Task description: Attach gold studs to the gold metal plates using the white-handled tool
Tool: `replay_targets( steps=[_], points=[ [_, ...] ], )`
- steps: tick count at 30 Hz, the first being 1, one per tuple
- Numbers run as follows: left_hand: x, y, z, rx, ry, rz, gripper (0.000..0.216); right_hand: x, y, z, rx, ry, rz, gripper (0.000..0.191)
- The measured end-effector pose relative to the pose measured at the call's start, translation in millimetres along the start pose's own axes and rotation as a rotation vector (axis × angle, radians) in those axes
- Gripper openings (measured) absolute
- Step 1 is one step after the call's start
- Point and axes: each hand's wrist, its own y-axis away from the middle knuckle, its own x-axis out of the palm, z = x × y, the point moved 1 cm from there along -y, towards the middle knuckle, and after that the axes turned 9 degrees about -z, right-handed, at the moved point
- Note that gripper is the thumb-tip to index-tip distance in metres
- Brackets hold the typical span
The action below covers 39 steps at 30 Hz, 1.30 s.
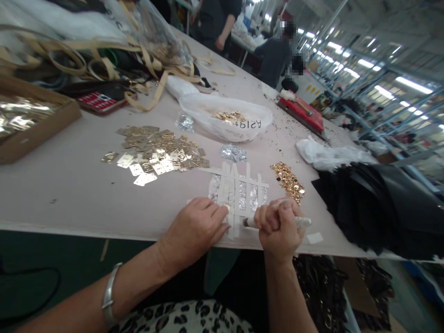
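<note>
My right hand (279, 226) is wrapped in a fist around a white stick-like tool (304, 222), whose dark end points left; its exact kind does not show. My left hand (197, 226) is closed, thumb and forefinger together at the lower edge of a clear patch (243, 196) crossed with strips of whitish tape (227, 185). A tiny shiny bit shows at the fingertips, too small to name. Beyond the patch lies a small heap of silver discs (233, 152). Gold studs (289, 182) are scattered to its right, and flat gold metal plates (159, 152) are piled to its left.
A white plastic bag (225, 115) with gold pieces lies farther back. At left stands a cardboard box (41, 125) of gold parts beside tangled straps. Black sheets (385, 208) are stacked on the right. A red object (301, 113) lies at the far edge; people stand beyond.
</note>
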Motion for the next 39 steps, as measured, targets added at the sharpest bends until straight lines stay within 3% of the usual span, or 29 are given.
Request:
replay_targets(
  steps=[3, 7, 12, 19, 25, 29, 34, 39],
  points=[
    [-3.2, 14.3, -13.4, -0.028, 0.109, -0.042, 0.015, 0.4, -8.2, -4.0, 0.064, -0.081, -0.082, 0.031],
    [-5.7, 19.3, -5.0, 0.002, 0.117, -0.074, 0.014, 0.1, -26.2, -16.8, 0.218, -0.234, -0.233, 0.028],
    [-2.1, 16.5, 14.2, 0.046, 0.061, 0.080, 0.033, 0.8, -38.0, -37.5, 0.371, -0.285, -0.326, 0.036],
    [5.0, 21.5, 14.1, 0.059, 0.060, 0.041, 0.029, 0.3, -31.9, -51.6, 0.435, -0.358, -0.376, 0.029],
    [6.8, 22.1, 14.1, 0.024, 0.091, 0.039, 0.027, -0.6, -26.9, -52.2, 0.379, -0.331, -0.363, 0.030],
    [8.0, 21.7, 13.6, -0.017, 0.139, 0.039, 0.027, 8.2, -23.7, -46.8, 0.284, -0.302, -0.264, 0.031],
    [10.8, 22.2, 13.5, -0.056, 0.187, 0.024, 0.025, 27.4, -10.6, -38.7, 0.120, -0.151, 0.047, 0.029],
    [5.6, 21.8, 15.5, -0.056, 0.256, -0.016, 0.029, 39.5, 11.0, -41.6, -0.047, 0.217, 0.321, 0.022]
  ],
)
